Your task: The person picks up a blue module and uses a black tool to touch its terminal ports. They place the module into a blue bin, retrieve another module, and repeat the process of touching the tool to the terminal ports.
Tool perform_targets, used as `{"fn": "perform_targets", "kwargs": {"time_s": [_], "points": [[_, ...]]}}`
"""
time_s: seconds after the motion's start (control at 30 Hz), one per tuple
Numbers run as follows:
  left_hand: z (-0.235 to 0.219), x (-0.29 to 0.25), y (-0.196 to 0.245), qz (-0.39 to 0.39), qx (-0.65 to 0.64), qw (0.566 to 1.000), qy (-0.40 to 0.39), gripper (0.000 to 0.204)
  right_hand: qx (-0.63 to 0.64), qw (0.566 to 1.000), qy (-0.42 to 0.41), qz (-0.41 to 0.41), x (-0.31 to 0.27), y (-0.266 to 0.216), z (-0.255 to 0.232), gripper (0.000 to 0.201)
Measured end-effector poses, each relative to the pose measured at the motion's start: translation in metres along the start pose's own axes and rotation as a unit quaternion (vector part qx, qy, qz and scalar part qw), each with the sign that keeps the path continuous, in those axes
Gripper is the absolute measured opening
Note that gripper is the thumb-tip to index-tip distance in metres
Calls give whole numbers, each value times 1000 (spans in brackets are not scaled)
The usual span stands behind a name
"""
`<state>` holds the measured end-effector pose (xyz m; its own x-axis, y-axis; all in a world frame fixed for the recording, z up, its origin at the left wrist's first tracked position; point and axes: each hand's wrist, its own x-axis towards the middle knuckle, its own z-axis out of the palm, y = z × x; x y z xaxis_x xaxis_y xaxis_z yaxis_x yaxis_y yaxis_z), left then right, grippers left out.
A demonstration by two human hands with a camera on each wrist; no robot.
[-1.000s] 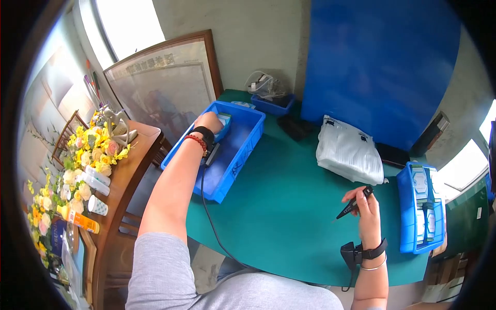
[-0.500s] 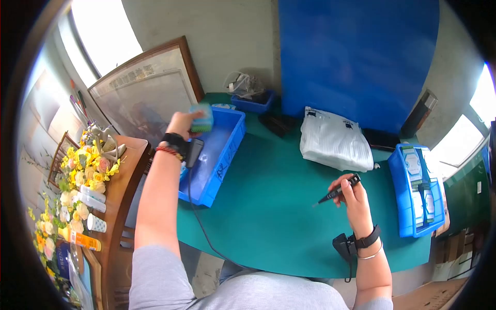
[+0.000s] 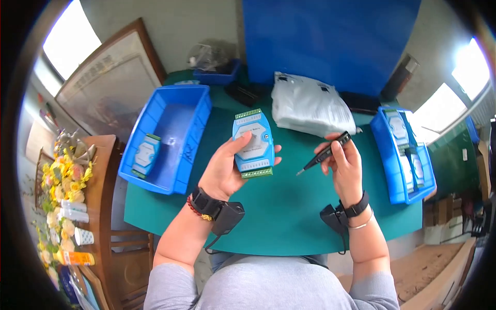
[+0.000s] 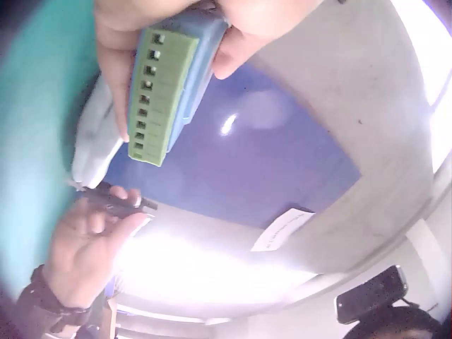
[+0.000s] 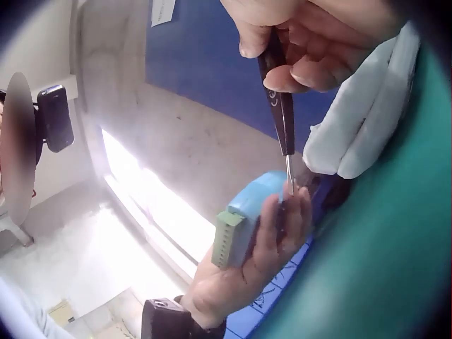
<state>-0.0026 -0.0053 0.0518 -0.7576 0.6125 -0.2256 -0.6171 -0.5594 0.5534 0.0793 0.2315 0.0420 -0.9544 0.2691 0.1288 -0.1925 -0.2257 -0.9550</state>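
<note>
In the head view, my left hand [image 3: 219,169] holds a light-blue electronic module [image 3: 254,150] over the table, thumb across its pale label. Green screw terminal blocks line both ends; the left wrist view shows one terminal block [image 4: 159,99] close up, with a row of square openings. My right hand [image 3: 345,168] grips a black-handled screwdriver [image 3: 316,159], its thin metal tip angled down and left, toward the module. In the right wrist view the screwdriver's shaft [image 5: 288,166] overlaps the left hand's fingers.
At the left, a blue bin [image 3: 181,150] contains another module [image 3: 146,156]. A second blue bin [image 3: 395,178] with several modules stands at the right. A white plastic package [image 3: 310,106] lies at the back of the green table [image 3: 289,222], near a small blue tray [image 3: 219,77].
My left hand has lifted the module out of the left bin and brought it to the middle, in front of me. The right hand still holds the screwdriver, now nearer the module.
</note>
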Motion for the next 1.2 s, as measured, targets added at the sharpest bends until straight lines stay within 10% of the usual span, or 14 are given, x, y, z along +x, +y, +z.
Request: {"fn": "perform_targets", "kwargs": {"time_s": [0.17,0.43,1.2], "points": [[-18,16,-25,-70,-131,982,-121,58,36,998,-29,-53,2,3,-6,33],[-37,28,-34,49,104,991,-70,73,11,982,-123,-146,-6,2,-5,37],[-49,28,-40,-15,145,988,-57,88,-96,928,-256,-253,-9,5,1,38]]}}
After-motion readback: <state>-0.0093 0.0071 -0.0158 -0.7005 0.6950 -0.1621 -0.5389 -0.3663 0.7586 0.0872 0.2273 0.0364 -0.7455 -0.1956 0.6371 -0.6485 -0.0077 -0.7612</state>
